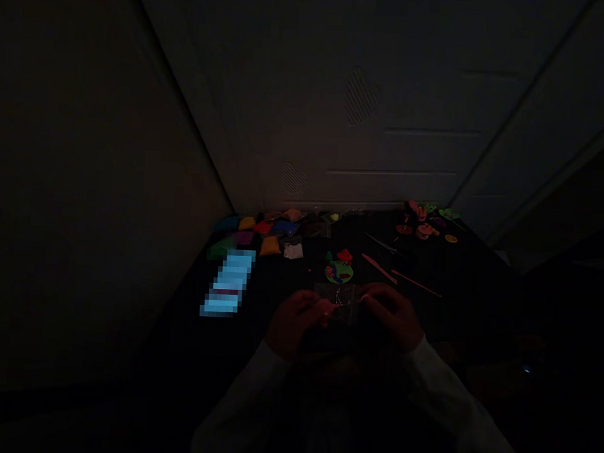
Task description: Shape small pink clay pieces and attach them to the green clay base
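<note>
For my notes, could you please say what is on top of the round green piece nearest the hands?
On the round green piece are a pink patch, a blue patch and a dark red patch; whatever they cover is hidden.

A dark table point(274, 273) carries colourful packets point(270, 246) towards ten o'clock and a glowing blue panel point(230, 277) at nine. A green disc point(342, 275) lies at twelve, pink tools point(379, 268) around two, small colourful pieces point(424, 231) beyond, between one and two.

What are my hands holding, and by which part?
Your left hand holds a pink lump by its left side; your right hand pinches a small pink bit, exactly where is too dark to tell.
</note>
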Demonstrator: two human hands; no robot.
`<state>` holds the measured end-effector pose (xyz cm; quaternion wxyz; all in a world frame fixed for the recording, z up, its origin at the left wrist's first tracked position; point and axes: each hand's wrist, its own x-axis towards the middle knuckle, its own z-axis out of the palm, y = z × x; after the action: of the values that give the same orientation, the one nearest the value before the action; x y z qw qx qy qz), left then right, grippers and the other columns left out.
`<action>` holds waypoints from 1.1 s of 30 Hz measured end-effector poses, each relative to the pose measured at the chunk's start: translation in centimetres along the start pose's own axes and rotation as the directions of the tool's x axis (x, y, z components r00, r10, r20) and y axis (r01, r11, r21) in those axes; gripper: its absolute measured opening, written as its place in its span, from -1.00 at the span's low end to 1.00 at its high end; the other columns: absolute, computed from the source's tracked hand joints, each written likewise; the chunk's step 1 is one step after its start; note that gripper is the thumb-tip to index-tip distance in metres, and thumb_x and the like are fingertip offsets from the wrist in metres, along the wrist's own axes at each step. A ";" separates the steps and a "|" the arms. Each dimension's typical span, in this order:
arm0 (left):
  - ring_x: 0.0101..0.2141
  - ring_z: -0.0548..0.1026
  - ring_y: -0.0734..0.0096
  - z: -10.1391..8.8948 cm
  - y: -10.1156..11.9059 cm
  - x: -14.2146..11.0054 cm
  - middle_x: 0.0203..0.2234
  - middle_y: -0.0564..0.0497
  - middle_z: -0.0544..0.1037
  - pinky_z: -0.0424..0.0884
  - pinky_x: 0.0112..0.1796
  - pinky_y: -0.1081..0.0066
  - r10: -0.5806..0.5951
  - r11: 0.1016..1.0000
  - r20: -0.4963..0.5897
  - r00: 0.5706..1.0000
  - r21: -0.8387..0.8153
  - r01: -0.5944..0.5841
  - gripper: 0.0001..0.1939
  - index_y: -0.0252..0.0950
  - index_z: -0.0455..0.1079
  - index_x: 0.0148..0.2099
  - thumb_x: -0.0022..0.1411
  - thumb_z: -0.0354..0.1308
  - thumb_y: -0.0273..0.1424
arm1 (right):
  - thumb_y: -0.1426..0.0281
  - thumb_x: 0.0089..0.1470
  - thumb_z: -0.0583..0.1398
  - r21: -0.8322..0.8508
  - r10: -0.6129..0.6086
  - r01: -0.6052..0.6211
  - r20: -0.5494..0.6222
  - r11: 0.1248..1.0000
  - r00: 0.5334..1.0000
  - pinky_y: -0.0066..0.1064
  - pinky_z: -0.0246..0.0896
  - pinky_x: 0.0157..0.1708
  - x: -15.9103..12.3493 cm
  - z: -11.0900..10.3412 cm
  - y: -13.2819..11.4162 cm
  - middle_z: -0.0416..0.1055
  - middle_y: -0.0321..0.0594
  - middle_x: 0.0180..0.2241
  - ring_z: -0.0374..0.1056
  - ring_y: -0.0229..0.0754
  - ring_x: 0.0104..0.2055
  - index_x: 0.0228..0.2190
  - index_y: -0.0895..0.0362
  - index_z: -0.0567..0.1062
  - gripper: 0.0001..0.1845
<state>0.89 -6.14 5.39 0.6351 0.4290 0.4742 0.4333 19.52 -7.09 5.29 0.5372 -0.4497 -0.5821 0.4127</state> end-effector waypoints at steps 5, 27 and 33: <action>-0.54 0.40 0.57 0.2 -0.3 -0.1 -0.50 0.05 0.48 0.33 -0.48 0.51 0.004 0.999 0.023 1.000 -0.032 -0.004 -0.75 -0.35 0.26 -0.34 -0.08 0.17 -0.32 | 0.30 -0.08 0.13 -0.159 -0.030 0.039 0.058 0.987 0.998 -0.41 0.19 -0.30 -0.4 0.0 -0.1 0.33 -0.21 -0.38 0.26 -0.25 -0.31 -0.43 0.15 0.37 -0.83; -0.56 0.41 0.55 0.3 -0.6 0.0 -0.52 0.03 0.49 0.34 -0.48 0.49 0.039 0.993 -0.027 0.999 0.108 -0.036 -0.76 -0.34 0.26 -0.38 -0.07 0.16 -0.30 | 0.26 -0.05 0.10 -0.350 0.016 0.074 0.248 0.934 0.969 -0.47 0.17 -0.36 -0.2 0.3 0.2 0.38 -0.22 -0.41 0.29 -0.28 -0.36 -0.25 0.10 0.43 -0.70; -0.55 0.41 0.54 0.6 -0.2 0.0 -0.51 0.02 0.50 0.34 -0.48 0.51 0.058 0.988 0.017 0.998 0.142 -0.060 -0.77 -0.35 0.27 -0.38 -0.06 0.15 -0.30 | 0.28 -0.03 0.08 -0.295 0.015 0.084 0.318 0.952 0.948 -0.47 0.16 -0.28 0.2 0.1 0.4 0.41 -0.23 -0.36 0.31 -0.27 -0.30 -0.37 0.12 0.46 -0.77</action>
<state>1.51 -6.25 5.28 0.5928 0.4899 0.4868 0.4144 19.45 -6.81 4.93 0.3681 -0.4450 -0.7251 0.3751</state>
